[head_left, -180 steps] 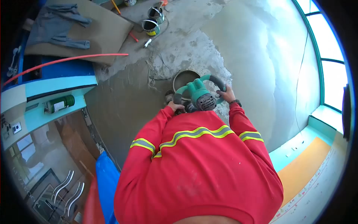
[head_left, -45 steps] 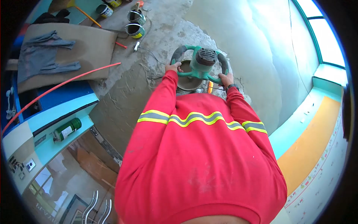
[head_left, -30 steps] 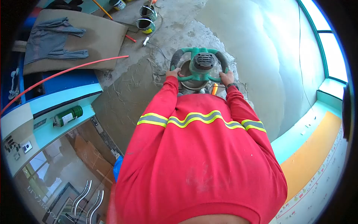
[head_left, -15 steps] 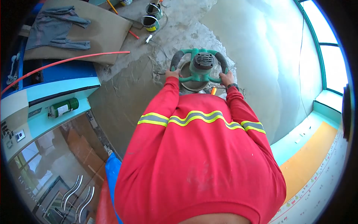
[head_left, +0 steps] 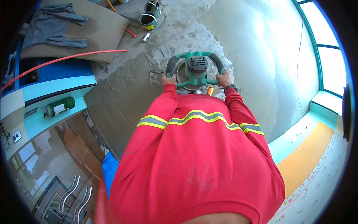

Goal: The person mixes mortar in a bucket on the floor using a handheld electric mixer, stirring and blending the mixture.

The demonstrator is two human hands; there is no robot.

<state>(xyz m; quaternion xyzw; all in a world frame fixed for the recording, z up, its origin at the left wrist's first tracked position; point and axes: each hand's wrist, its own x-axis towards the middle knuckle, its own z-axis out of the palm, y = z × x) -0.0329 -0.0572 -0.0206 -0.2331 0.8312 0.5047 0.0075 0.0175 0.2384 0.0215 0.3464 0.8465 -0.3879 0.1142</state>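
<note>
A green handheld mixer (head_left: 197, 69) with a dark vented motor top is upright in front of my chest. My left hand (head_left: 169, 79) is wrapped round its left grip, and my right hand (head_left: 224, 79) is closed round the right one, a dark watch on that wrist. Beneath the machine a round bucket (head_left: 181, 74) shows only in part; its contents are mostly hidden by the mixer body. An orange object (head_left: 210, 90) lies between the mixer and my red top, left of my right wrist.
Two dark buckets (head_left: 148, 21) stand on the rough floor at the top. A brown board (head_left: 99, 33) carries a grey garment (head_left: 56, 28). A red tube (head_left: 71, 58) crosses the left side. Smooth grey floor (head_left: 253, 67) spreads toward the windows at right.
Six seconds ago the mixer was tilted toward me; it has since come upright. Over the last half second the mixer and both hands have shifted slightly left, with both grips still held.
</note>
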